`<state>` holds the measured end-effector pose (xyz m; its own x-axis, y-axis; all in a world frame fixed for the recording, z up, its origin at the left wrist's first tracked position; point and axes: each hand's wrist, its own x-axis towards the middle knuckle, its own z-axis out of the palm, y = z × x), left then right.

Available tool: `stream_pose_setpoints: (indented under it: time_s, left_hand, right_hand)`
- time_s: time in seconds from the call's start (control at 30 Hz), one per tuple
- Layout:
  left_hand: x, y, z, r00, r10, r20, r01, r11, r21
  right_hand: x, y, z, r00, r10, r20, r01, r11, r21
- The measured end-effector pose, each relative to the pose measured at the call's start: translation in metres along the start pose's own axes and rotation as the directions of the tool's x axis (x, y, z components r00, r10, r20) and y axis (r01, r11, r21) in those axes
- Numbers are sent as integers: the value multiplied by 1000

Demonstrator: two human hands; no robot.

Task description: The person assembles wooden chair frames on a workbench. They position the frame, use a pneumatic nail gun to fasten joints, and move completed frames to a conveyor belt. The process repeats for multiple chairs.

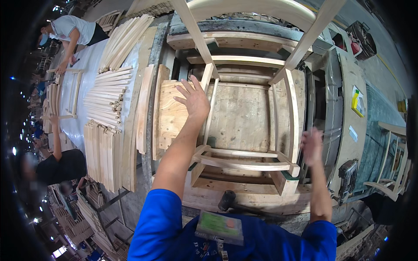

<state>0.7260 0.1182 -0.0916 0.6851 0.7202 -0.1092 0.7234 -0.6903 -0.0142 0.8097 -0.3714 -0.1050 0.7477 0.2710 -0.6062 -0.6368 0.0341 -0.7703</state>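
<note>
The pale, unfinished wooden chair frame (292,117) sits in the middle, above a worn bed of flat wooden boards (239,113), its near end over blocks with green pads (291,175). The left hand (196,100) is raised by the frame's left side, fingers spread open and holding nothing, over a light plywood panel (173,111); whether it touches either is unclear. The right hand (312,148) is just beside the frame's right side, too blurred to tell how its fingers stand. A black-headed mallet (227,200) lies near the person's blue shirt (261,237). Leftward, pale wooden sticks (102,145) are stacked on a plastic-covered desk (89,65).
</note>
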Motion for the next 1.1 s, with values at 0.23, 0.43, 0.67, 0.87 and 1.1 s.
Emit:
stream_pose_setpoints:
  time_s: [0.23, 0.43, 0.67, 0.87, 1.1]
  left_hand:
    - [-11, -11, 5, 995, 93, 37, -94, 995, 38]
    - [-4, 0, -7, 998, 53, 42, -53, 999, 2]
    - [-8, 3, -6, 997, -73, -32, 73, 997, 23]
    - [-7, 3, -7, 999, -25, -30, 26, 998, 50]
    - [-11, 1, -5, 996, 1, -90, 2, 999, 35]
  right_hand:
    - [-23, 30, 53, 921, 338, 196, -294, 930, -222]
    - [-8, 31, 46, 965, 227, 134, -199, 961, -193]
    - [65, -82, 71, 898, -429, -92, 385, 871, -304]
    - [54, -19, 95, 968, 78, 237, -20, 972, -235]
    - [24, 1, 23, 977, -97, -189, 84, 994, -75]
